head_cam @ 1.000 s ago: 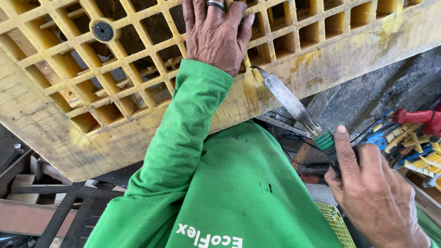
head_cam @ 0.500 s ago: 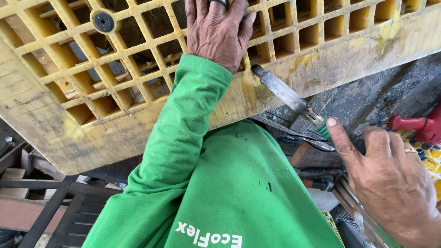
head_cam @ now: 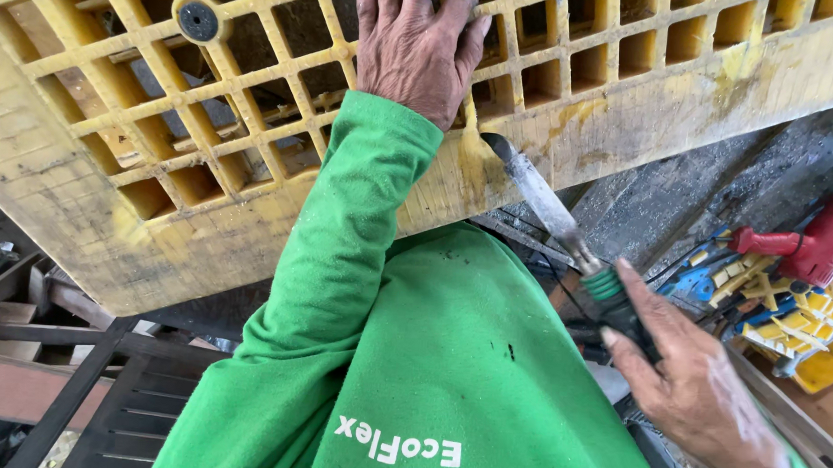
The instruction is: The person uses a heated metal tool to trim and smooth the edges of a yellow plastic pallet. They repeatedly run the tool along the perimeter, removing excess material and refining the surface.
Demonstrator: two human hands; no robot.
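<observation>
Left hand (head_cam: 413,47): laid flat, fingers spread, palm down on the yellow plastic pallet (head_cam: 108,211), pressing on the grid near its lower edge; nothing clasped, a dark ring on one finger. Green sleeve (head_cam: 342,231) running down from the wrist to a green shirt (head_cam: 466,377) with white lettering.

Right hand (head_cam: 700,396): at lower right, fingers curled round the dark handle of a flat metal scraping tool (head_cam: 540,197), thumb stretched along the handle just behind its green collar. Closed firmly on that handle.

Tool blade: long, grey, stained, slanting up and left from the handle. Tip touching the pallet's scuffed solid edge, just below and right of the left hand, beside a streak of brighter yellow on the surface.

Pallet: tilted, filling the top of the view, square openings across the upper part, a plain worn band along the lower side, a round black fitting (head_cam: 198,19) set in the grid at upper left.

At right, well apart from the hands: a red power tool (head_cam: 823,244) lying over a heap of yellow and blue plastic pieces (head_cam: 787,316). At lower left: dark metal bars (head_cam: 101,389) and wooden pieces. Behind the tool: rough grey ground.
</observation>
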